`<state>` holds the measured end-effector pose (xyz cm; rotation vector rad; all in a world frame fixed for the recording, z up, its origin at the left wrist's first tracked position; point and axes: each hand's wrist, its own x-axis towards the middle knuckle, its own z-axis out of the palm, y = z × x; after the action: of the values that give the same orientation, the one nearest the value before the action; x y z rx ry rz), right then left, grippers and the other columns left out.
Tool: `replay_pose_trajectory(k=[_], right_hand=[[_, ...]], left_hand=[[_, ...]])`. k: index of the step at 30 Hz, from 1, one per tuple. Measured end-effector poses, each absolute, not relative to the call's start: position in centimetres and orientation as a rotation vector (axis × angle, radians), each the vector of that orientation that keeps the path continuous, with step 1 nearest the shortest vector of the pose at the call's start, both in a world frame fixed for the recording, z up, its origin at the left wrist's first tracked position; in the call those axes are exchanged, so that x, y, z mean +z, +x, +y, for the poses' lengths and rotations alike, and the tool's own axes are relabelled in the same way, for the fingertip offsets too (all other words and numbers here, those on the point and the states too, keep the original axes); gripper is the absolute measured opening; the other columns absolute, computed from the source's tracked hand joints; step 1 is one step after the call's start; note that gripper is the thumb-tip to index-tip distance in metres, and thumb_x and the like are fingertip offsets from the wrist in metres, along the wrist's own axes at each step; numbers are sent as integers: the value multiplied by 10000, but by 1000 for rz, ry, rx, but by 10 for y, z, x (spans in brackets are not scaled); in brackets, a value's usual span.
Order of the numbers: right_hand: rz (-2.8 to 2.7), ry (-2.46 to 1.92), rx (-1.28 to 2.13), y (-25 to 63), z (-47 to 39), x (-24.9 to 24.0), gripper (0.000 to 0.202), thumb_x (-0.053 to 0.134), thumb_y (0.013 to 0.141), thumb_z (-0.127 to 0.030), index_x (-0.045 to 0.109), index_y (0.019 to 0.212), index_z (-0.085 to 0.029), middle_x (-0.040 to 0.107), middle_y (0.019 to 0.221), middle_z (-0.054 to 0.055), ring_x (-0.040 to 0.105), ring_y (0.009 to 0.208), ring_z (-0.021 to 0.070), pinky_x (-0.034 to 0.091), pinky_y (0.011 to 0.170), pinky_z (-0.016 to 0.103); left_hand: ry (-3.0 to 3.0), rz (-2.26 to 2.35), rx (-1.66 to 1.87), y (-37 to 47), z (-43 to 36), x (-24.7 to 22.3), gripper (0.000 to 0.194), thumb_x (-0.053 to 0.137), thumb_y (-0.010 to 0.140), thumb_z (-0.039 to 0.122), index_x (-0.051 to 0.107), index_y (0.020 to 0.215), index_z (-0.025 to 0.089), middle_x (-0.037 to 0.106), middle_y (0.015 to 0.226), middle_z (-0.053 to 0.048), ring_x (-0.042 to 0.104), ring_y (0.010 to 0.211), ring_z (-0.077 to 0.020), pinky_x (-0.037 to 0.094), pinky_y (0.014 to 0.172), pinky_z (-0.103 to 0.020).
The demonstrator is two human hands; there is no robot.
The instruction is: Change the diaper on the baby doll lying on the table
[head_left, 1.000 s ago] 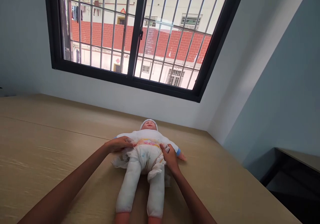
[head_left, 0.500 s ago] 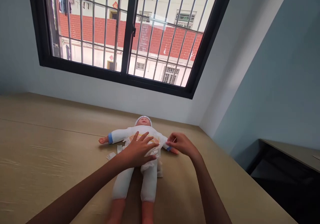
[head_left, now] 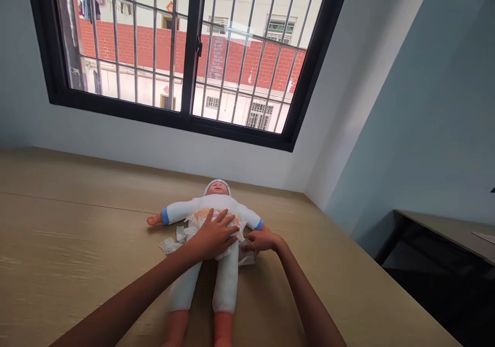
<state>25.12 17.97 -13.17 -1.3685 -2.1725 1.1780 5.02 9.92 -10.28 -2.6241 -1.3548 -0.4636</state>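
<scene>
**A:** While the left hand (head_left: 214, 238) lies flat and spread, fingers apart, on the front of the diaper (head_left: 204, 233), what is the right hand (head_left: 261, 241) doing?

**B:** It is curled at the doll's (head_left: 211, 244) hip on that side, fingertips pinched on the diaper's side flap. I cannot tell whether they grip a tab or only loose material.

**A:** And where does the doll lie?

**B:** On its back on the wooden desk (head_left: 77, 264), toward the far right corner, head near the far edge under the barred window (head_left: 181, 53), its 2 legs pointing to the near edge. 1 arm reaches out toward the left edge; the other is partly hidden behind the right hand.

**A:** What could go wrong, in your view?

**B:** The diaper's left side looks crumpled and splayed on the desk by the doll's hip. If the right side is drawn across while that side stays loose, the front panel may sit crooked. A hard pull with light pressure from the left palm could also slide the doll on the smooth wood, and thin flap material might tear.
</scene>
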Motion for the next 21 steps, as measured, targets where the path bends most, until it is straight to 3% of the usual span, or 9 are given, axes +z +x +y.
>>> replay_pose_trajectory(k=[5, 9, 11, 16, 21], right_hand=[[-2113, -1327, 1522, 269, 182, -129, 275, 716, 628, -422, 681, 650, -150, 642, 613, 15, 583, 549, 128, 472, 494, 208], [-2015, -1250, 1647, 276, 182, -125, 356, 716, 674, -453, 705, 808, -124, 697, 751, 62, 641, 612, 152, 529, 562, 249], [-1973, -1232, 1660, 278, 183, -122, 381, 714, 687, -463, 704, 852, -121, 704, 769, 71, 650, 607, 153, 541, 580, 261], [-1962, -1260, 1611, 283, 184, -114, 385, 721, 679, -489, 681, 824, -135, 700, 754, 64, 668, 627, 164, 526, 583, 249], [-2045, -1302, 1509, 284, 186, -112, 462, 764, 588, -576, 641, 696, -144, 663, 670, 21, 643, 626, 151, 461, 564, 215]], left_hand=[[-2683, -1134, -544, 72, 84, -116, 357, 541, 921, 445, 615, 1217, 260, 581, 1309, -98, 409, 1330, -324, 263, 1112, -628], [-2697, -1143, -471, 83, 78, -127, 241, 595, 886, 461, 749, 936, 284, 582, 1308, -107, 392, 1336, -335, 249, 1132, -573], [-2709, -1197, -448, 85, 80, -128, 290, 564, 893, 495, 761, 860, 285, 587, 1294, -118, 429, 1300, -322, 305, 1103, -528], [-2698, -1279, -467, 83, 93, -118, 278, 660, 826, 440, 739, 910, 187, 679, 1021, -136, 549, 1108, -336, 421, 958, -477], [-2691, -1384, -451, 80, 107, -106, 250, 732, 776, 299, 698, 958, 131, 670, 1044, -148, 571, 1037, -328, 448, 878, -419]])
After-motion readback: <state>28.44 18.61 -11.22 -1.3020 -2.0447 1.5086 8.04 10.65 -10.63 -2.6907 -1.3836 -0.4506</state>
